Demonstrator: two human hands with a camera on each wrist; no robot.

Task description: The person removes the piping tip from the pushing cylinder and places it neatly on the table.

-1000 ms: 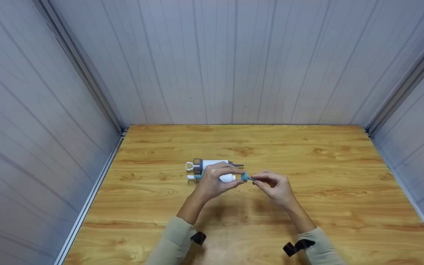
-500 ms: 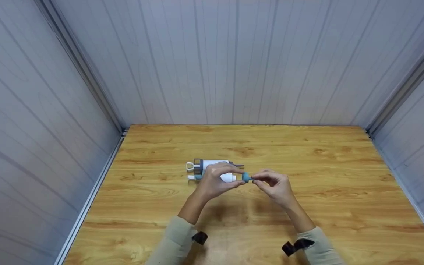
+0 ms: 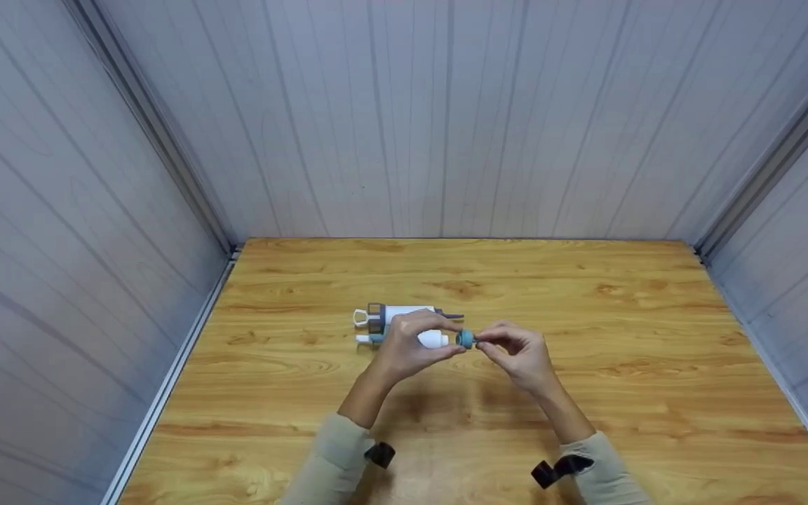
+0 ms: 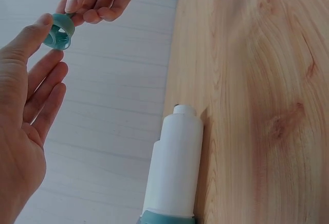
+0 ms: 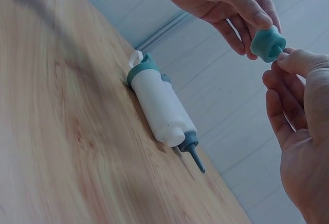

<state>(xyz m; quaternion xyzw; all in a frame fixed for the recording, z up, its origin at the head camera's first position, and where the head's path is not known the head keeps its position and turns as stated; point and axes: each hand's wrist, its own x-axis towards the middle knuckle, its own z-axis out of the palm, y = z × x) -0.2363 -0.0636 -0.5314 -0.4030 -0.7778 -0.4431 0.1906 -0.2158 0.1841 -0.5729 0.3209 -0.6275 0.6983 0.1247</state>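
Between both hands is a small teal nozzle cap (image 5: 268, 44) with a hollow, ring-like open end and a thin stem. My left hand (image 3: 407, 345) holds the wide end between thumb and fingertips. From the other side my right hand (image 3: 522, 354) pinches the thin stem, which its fingertips mostly hide. In the left wrist view the cap's open end (image 4: 57, 39) faces the camera. Behind the left hand, a white syringe-like tube (image 5: 159, 106) with a teal collar lies on the table, its short white neck bare.
A second white tube (image 3: 407, 309) with a dark grey collar and a long dark nozzle (image 5: 195, 157) lies alongside the first. Both have white pull handles at the left end. The wooden table (image 3: 586, 280) meets pale panelled walls (image 3: 411, 119) at the back and sides.
The nozzle cap has turned slightly, showing more of its open end, and less of its stem shows. My right hand has shifted a little left; the tubes lie as before.
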